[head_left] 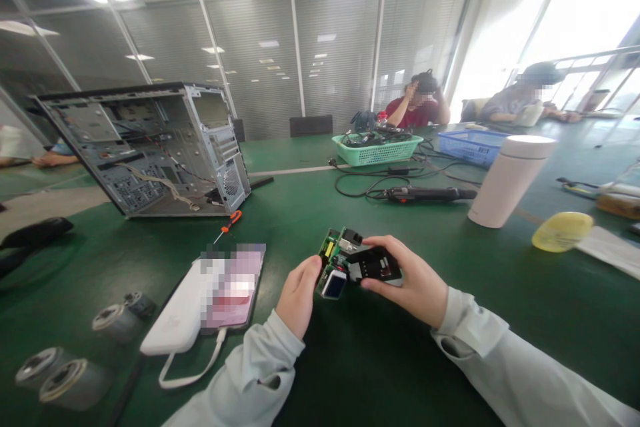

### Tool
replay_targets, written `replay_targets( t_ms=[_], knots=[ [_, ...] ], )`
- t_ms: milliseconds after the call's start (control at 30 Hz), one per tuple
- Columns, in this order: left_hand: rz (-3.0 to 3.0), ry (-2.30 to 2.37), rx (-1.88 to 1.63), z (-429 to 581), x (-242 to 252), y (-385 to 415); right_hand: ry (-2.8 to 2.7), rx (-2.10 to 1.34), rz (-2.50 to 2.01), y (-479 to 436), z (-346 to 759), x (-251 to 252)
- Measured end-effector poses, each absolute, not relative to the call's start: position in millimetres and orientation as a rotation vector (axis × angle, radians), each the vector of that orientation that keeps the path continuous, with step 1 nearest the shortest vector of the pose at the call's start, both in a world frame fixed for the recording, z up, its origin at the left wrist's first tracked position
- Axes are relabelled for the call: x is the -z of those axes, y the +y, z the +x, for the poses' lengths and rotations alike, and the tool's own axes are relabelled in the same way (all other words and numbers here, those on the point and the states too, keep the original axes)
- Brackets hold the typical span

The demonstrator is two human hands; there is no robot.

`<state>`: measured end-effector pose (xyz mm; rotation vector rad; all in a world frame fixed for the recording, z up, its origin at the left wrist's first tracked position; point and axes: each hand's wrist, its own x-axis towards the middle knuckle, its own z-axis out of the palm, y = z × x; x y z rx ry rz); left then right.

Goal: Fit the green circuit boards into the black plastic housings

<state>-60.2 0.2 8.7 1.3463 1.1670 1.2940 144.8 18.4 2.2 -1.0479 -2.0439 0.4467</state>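
Near the middle of the green table [300,213], my left hand [299,293] grips the left edge of a small green circuit board assembly [331,255]. A small dark square part with a silver rim [335,284] sits at its lower end. My right hand [415,280] pinches a black plate-like part [375,265] between thumb and fingers. The inner end of this part meets the board assembly; whether the two are joined is too small to tell.
An open computer case [165,153] stands back left, with an orange screwdriver [233,219] before it. A white power bank [185,310], a phone [240,287] and metal cylinders [75,383] lie left. Behind are a green basket [375,152], black power tool [430,194], pink bottle [510,180] and people.
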Motion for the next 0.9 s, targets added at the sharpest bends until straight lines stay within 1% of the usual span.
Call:
replay_targets(
  t_ms=[133,267,400,567,667,767,833,900],
  knots=[
    [0.932,1.020,-1.124,-54.6,-3.7,5.0,-2.038,-0.438,-1.079,18.5,146.3,-4.5],
    [0.826,0.883,-1.007,-54.0,-4.0,3.9,-2.037,-0.416,-1.105,19.3,146.4,-2.0],
    [0.730,0.832,-1.019,-57.6,-6.3,3.1,-1.982,-0.488,-1.213,19.3,145.1,-2.4],
    [0.657,0.821,-1.066,-59.8,-7.7,3.4,-1.576,-0.864,-1.410,21.9,145.9,-14.4],
    [0.625,0.822,-1.090,-59.1,-8.5,3.6,-1.438,-1.057,-1.427,23.8,147.2,-19.0],
    [0.601,0.830,-1.104,-58.2,-9.9,3.6,-1.299,-1.324,-1.438,21.8,146.0,-20.4],
    [0.593,0.837,-1.105,-57.8,-10.8,3.4,-1.191,-1.538,-1.430,18.2,143.9,-21.9],
    [0.590,0.841,-1.109,-57.5,-11.7,3.1,-1.051,-1.847,-1.352,13.9,141.8,-24.2]
  ],
)
